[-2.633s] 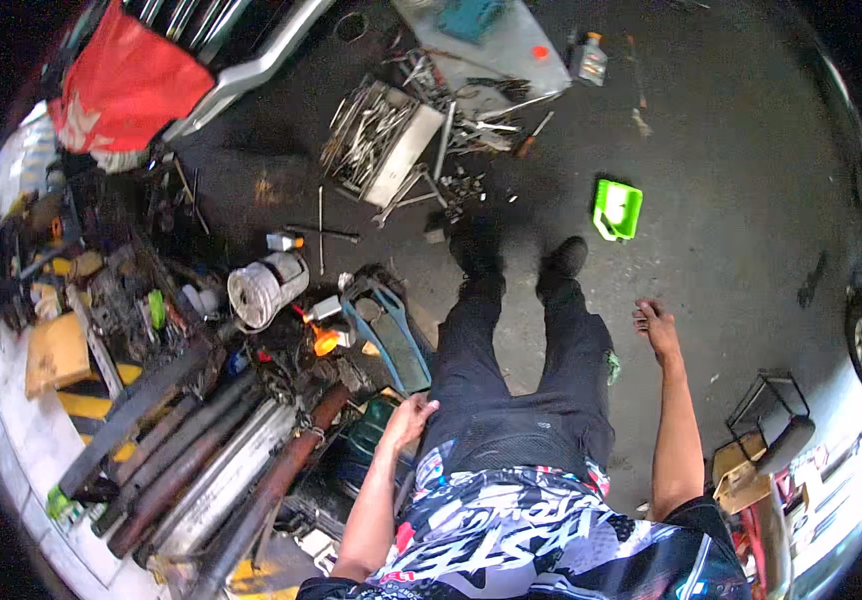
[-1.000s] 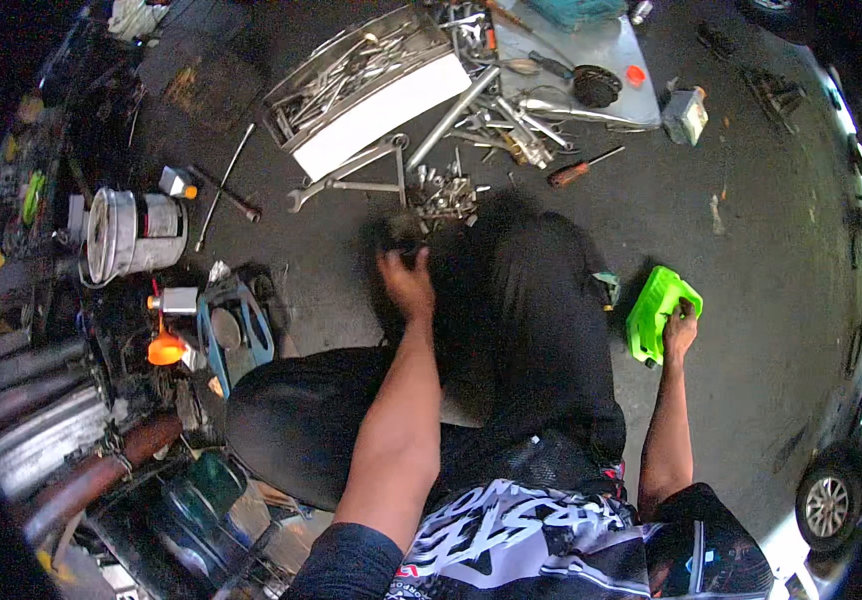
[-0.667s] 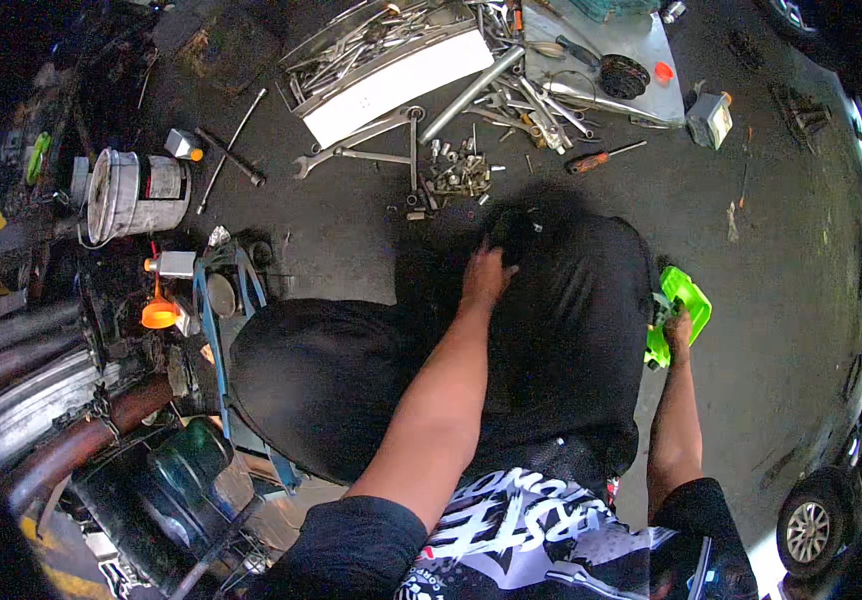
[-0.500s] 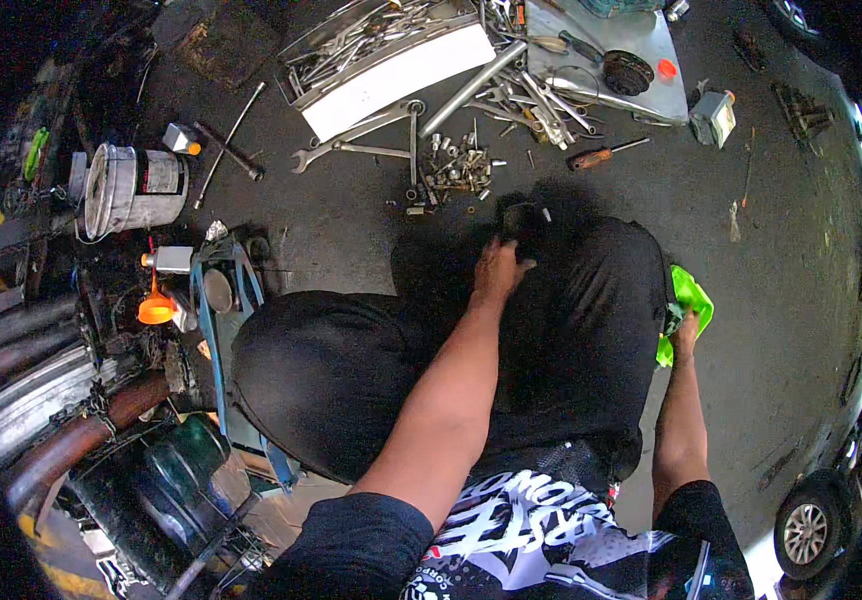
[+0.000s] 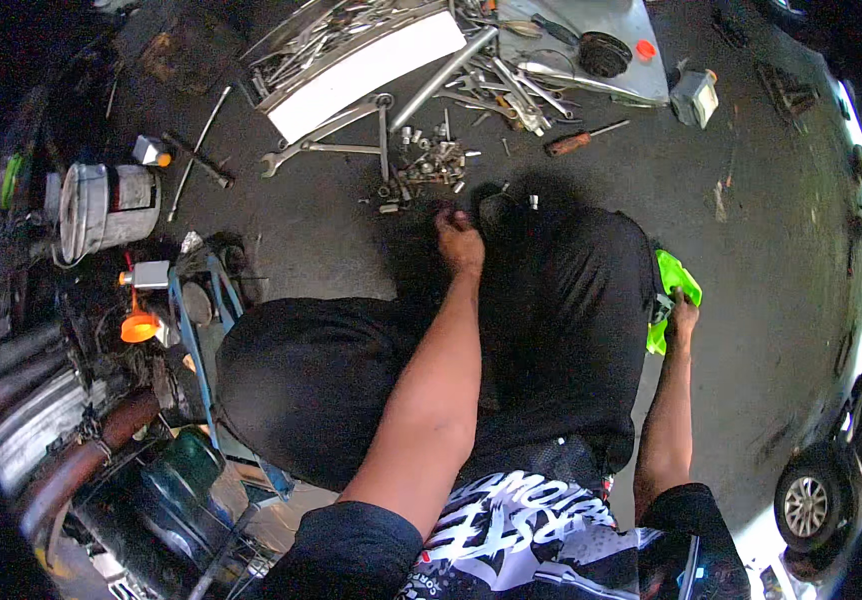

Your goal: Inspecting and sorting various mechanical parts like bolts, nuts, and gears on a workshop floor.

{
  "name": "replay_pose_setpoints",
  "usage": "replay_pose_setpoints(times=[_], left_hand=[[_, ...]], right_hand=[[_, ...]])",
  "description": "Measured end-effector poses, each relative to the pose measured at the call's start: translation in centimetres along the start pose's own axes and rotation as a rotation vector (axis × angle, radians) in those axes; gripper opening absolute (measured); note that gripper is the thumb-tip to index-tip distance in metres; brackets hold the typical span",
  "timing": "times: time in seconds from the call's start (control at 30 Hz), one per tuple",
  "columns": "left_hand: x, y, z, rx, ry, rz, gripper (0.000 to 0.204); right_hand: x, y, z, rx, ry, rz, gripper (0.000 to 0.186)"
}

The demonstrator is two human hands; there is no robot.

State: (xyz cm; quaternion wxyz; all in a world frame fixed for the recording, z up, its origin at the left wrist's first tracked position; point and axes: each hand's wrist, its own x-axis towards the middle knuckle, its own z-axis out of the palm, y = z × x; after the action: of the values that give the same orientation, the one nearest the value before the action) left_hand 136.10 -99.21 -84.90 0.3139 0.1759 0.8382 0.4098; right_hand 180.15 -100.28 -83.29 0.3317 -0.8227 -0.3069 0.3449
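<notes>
From afar I saw the right hand (image 5: pixel 686 308) clamped on the green tray (image 5: pixel 678 272) beside the knee (image 5: pixel 606 245), probably steadying it; I couldn't tell whether the left hand (image 5: pixel 460 245), well apart, held anything. Sockets (image 5: pixel 439 163) lay just beyond, seemingly for easy reach.

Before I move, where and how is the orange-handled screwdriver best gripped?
Grip the thick handle of the screwdriver, probably from above and the near side: it lies flat on the floor, handle to the left, thin shaft pointing right and slightly away. The left hand seems better placed, since the right hand holds the green tray.
</notes>
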Motion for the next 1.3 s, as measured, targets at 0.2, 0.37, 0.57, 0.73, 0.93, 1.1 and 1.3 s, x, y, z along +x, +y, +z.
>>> replay_pose_setpoints(times=[0.2, 0.37, 0.57, 0.73, 0.93, 1.1, 1.3], left_hand=[[0.7, 0.1, 0.2, 0.106, 0.122, -0.108, 0.040], [0.3, 0.9, -0.2, 0.154, 0.085, -0.148, 0.041], [2.0, 4.3, 0.6, 0.127, 0.112, 0.069, 0.041], [1.9, 13.3, 0.7, -0.525, -0.520, 0.018, 0.030], [-1.3, 21.5, -0.9, -0.670, -1.157, -0.060, 0.032], [-1.2, 23.4, -2.7, -0.600, -0.994, 0.015, 0.031], [3.2, 31.0, -14.1, -0.163, -0.430, 0.409, 0.036]], right_hand=[[-2.3, -6.9, 0.5, 0.254, -0.126, 0.041, 0.032], [-1.8, -15.6, 3.9, 0.321, -0.345, -0.076, 0.029], [-5.3, -26.2, 9.0, 0.233, -0.668, -0.286, 0.028], [-9.7, -29.7, 12.2, 0.346, -0.910, -0.309, 0.029], [-11.9, -30.6, 15.3, 0.178, -0.866, -0.432, 0.030], [-12.1, -30.7, 17.2, 0.264, -0.975, -0.546, 0.035], [-8.6, -27.4, 19.2, -0.170, -0.735, -0.616, 0.035]])
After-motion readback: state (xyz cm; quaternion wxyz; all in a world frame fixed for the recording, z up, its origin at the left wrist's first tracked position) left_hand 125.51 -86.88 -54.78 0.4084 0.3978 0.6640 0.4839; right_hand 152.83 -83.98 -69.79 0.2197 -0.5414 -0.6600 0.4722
